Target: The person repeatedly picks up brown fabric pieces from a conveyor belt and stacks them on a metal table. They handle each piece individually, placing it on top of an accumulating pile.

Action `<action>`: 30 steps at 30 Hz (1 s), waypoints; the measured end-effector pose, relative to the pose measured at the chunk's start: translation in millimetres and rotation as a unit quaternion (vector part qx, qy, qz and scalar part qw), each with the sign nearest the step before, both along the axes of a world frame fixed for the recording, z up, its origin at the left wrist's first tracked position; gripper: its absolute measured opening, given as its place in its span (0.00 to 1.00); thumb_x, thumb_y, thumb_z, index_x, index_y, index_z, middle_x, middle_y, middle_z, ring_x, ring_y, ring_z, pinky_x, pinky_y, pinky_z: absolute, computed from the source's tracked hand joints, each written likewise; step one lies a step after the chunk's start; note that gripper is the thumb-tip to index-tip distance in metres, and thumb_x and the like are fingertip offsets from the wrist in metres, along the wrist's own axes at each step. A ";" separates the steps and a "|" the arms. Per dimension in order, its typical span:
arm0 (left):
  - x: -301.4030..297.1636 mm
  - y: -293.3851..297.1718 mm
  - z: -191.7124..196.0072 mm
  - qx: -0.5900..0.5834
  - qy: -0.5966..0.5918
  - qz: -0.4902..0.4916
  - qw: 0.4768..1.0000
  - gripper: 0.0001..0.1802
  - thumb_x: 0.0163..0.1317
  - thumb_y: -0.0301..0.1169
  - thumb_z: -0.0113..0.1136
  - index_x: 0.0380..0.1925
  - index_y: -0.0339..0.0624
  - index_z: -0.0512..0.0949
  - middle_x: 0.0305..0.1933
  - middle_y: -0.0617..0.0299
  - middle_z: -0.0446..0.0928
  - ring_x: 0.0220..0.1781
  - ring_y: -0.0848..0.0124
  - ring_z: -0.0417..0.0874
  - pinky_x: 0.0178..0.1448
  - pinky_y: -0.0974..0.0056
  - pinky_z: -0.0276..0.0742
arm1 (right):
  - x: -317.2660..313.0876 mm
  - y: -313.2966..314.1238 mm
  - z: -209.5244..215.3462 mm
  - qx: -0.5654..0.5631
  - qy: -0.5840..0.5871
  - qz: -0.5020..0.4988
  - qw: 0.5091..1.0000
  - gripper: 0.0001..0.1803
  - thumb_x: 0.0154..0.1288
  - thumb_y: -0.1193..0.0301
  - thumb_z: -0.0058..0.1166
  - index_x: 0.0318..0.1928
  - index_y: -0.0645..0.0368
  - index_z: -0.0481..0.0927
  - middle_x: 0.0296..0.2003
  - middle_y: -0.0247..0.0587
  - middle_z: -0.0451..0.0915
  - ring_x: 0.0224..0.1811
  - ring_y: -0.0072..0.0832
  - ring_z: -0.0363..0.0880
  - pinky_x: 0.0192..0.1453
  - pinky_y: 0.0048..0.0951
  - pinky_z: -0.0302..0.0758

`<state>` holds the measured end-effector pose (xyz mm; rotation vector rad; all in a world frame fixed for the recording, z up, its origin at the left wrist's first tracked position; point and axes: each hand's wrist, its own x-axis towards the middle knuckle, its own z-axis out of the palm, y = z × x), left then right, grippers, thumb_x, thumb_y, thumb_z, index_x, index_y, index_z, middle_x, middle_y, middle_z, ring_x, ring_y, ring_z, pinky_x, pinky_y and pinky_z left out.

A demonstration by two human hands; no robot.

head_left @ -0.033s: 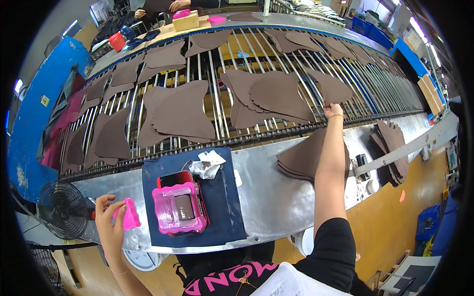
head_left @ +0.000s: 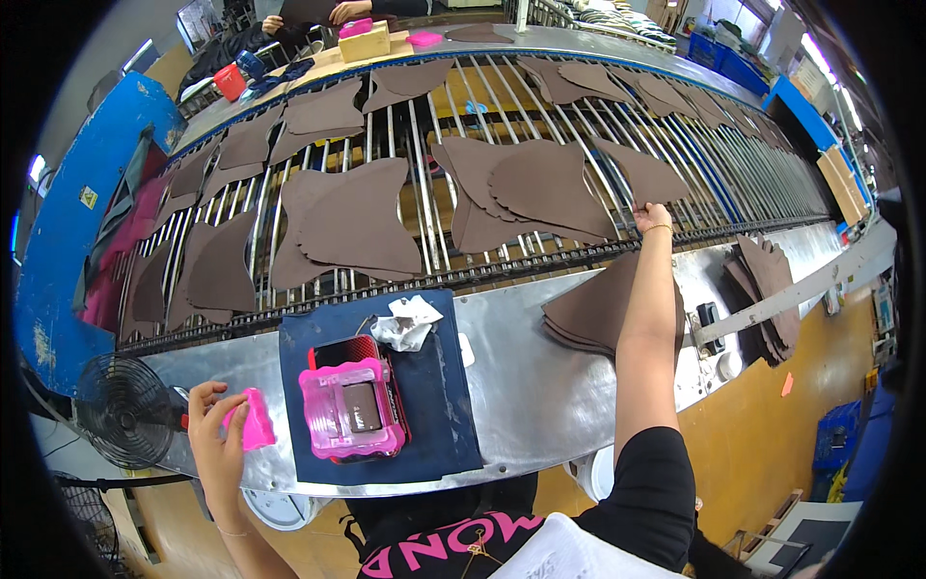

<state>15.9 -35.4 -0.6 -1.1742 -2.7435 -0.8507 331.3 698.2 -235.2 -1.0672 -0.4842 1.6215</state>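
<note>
Right grip [head_left: 655, 219], 2 o'clock, is pinching the near edge of a smooth matte-brown sheet [head_left: 643, 172], curved, pointed outline, over round metal bars [head_left: 748, 174]. Left grip [head_left: 214, 436], 8 o'clock, is curling, tips close together, by a pink wavy-edged piece [head_left: 258, 425]; can't tell if it's holding it. Stacked sheets [head_left: 584, 309] are lying on the shiny metal worktop [head_left: 521, 386], 3 o'clock. Pink lettering [head_left: 449, 545] is showing on black shirt [head_left: 646, 478], 6 o'clock.
</note>
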 end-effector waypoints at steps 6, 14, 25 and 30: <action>-7.9 10.0 -6.1 0.011 -0.010 -0.011 1.000 0.08 0.58 0.24 0.59 0.36 0.32 0.79 0.46 0.55 0.70 0.47 0.63 0.73 0.55 0.63 0.67 | 22.9 -27.8 31.8 0.156 -0.248 -0.083 0.953 0.16 0.63 0.75 0.53 0.51 0.55 0.70 0.36 0.38 0.77 0.33 0.23 0.74 0.23 0.22 0.67; -25.6 13.2 -33.0 0.034 -0.017 -0.060 0.997 0.09 0.60 0.24 0.59 0.39 0.33 0.79 0.47 0.55 0.71 0.47 0.64 0.74 0.53 0.64 0.69 | 111.3 -219.1 74.3 0.334 -0.572 0.071 0.746 0.23 0.59 0.65 0.61 0.53 0.59 0.73 0.43 0.43 0.76 0.41 0.30 0.74 0.45 0.28 0.72; -33.9 9.7 -50.4 0.058 -0.036 -0.101 0.992 0.10 0.60 0.21 0.56 0.42 0.34 0.78 0.41 0.57 0.72 0.45 0.64 0.74 0.49 0.65 0.70 | 140.3 -336.7 55.6 0.134 -0.761 0.045 0.633 0.37 0.48 0.52 0.69 0.51 0.66 0.74 0.50 0.54 0.72 0.54 0.46 0.72 0.59 0.38 0.69; -24.0 1.3 -50.6 0.083 -0.045 -0.087 0.992 0.09 0.60 0.22 0.57 0.41 0.34 0.78 0.42 0.56 0.72 0.42 0.66 0.75 0.48 0.66 0.70 | 140.1 -331.1 65.4 0.114 -0.747 0.039 0.653 0.35 0.46 0.56 0.72 0.49 0.65 0.74 0.48 0.52 0.74 0.53 0.43 0.73 0.58 0.36 0.69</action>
